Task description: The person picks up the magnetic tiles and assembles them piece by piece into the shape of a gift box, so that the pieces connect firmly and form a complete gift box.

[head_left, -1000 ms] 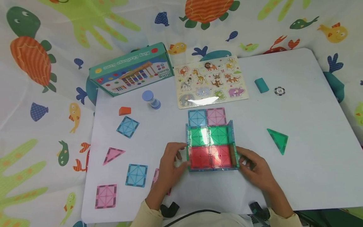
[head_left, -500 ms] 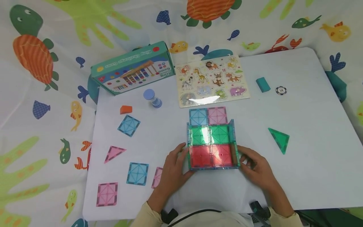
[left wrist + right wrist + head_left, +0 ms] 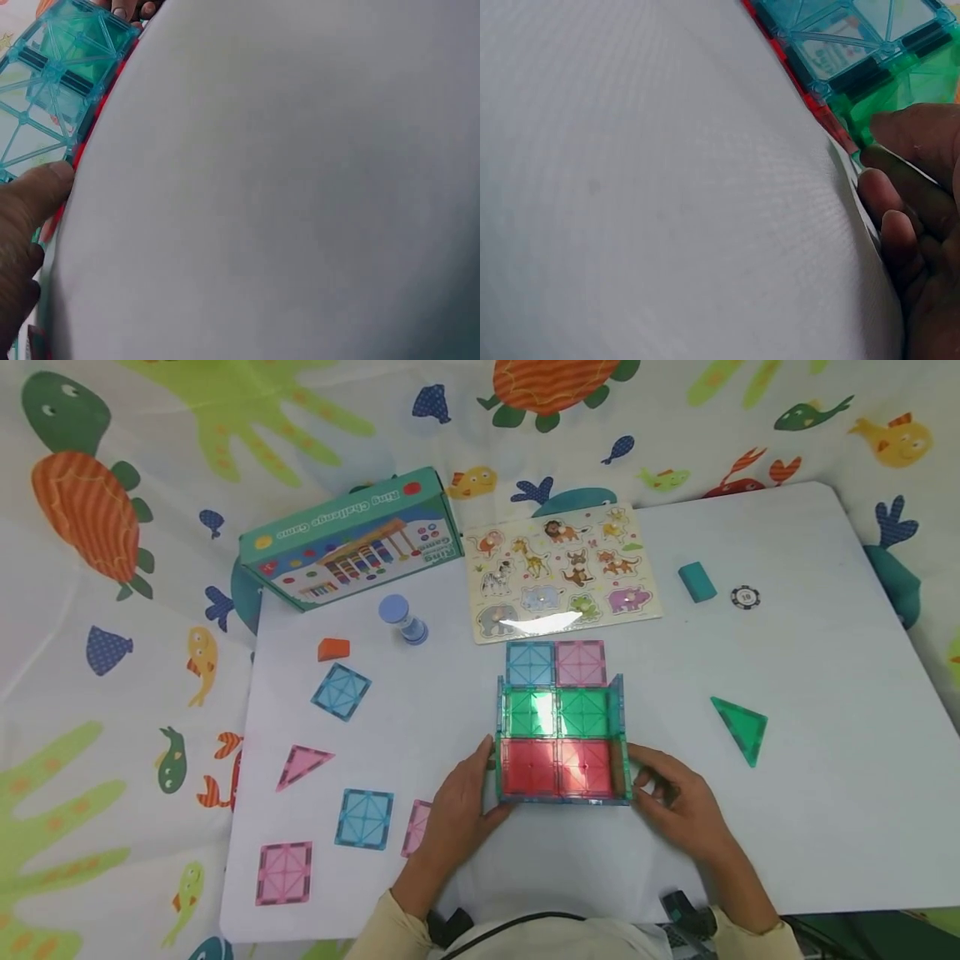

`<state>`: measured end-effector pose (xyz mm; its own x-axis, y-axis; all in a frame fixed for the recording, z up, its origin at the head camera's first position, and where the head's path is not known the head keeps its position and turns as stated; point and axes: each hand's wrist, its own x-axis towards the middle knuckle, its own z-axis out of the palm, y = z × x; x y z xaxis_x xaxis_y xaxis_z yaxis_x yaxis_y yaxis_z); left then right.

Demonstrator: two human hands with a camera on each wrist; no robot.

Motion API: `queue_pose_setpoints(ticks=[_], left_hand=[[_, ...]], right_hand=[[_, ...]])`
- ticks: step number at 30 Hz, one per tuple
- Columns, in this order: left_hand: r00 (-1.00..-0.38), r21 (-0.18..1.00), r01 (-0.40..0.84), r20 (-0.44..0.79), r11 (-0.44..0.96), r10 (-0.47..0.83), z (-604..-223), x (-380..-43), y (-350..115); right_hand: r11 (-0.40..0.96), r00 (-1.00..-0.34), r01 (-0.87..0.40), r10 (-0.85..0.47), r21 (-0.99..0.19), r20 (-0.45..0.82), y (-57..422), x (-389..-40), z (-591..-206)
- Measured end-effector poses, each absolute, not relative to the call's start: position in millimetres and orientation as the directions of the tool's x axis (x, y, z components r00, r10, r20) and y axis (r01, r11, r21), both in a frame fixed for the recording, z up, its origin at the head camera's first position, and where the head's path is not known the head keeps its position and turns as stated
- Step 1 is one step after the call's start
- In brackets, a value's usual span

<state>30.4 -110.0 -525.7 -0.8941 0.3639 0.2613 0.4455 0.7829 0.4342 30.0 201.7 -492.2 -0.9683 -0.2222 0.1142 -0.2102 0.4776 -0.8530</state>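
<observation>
A low box of see-through magnetic tiles (image 3: pixel 557 768) lies mid-table, with red and green squares as its floor and upright blue and green walls. A blue and a pink square (image 3: pixel 580 662) lie flat against its far edge. My left hand (image 3: pixel 459 806) holds the near left corner, thumb on the front blue wall (image 3: pixel 30 124) and fingers along the left side. At the near right corner my right hand (image 3: pixel 678 802) holds the right side by a green wall tile (image 3: pixel 907 86); its lower fingers curl under. Some fingertips are hidden behind the walls.
Loose blue squares (image 3: pixel 363 818), a pink square (image 3: pixel 284 873) and a pink triangle (image 3: pixel 302 766) lie left. A green triangle (image 3: pixel 741 731) lies right. Behind stand a game box (image 3: pixel 352 539), an animal puzzle (image 3: pixel 562 572) and a blue spool-shaped piece (image 3: pixel 403 618).
The tile box has slid slightly away from me, toward the puzzle. My left hand has shifted from its loosely bent touch on the left side to lie around the near left corner.
</observation>
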Motion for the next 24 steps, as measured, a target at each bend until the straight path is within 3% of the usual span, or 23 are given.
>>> queue_pose_setpoints(ticks=[7, 14, 19, 24], left_hand=[[-0.949, 0.575, 0.310, 0.134, 0.757, 0.286, -528, 30, -104], [-0.953, 0.563, 0.300, 0.135, 0.770, 0.272, -534, 28, -100], [-0.951, 0.548, 0.306, 0.146, 0.778, 0.271, -534, 29, -101], [-0.951, 0.537, 0.308, 0.156, 0.785, 0.267, -533, 29, -100]], right_hand=[[0.464, -0.979, -0.136, -0.197, -0.875, 0.048, 224, 13, -524], [0.597, -0.985, -0.154, -0.151, -0.787, 0.078, 238, -76, -509], [0.660, -0.957, -0.220, -0.288, -0.719, 0.029, 221, -134, -503], [0.637, -0.880, -0.343, -0.474, -0.690, -0.001, 197, -167, -500]])
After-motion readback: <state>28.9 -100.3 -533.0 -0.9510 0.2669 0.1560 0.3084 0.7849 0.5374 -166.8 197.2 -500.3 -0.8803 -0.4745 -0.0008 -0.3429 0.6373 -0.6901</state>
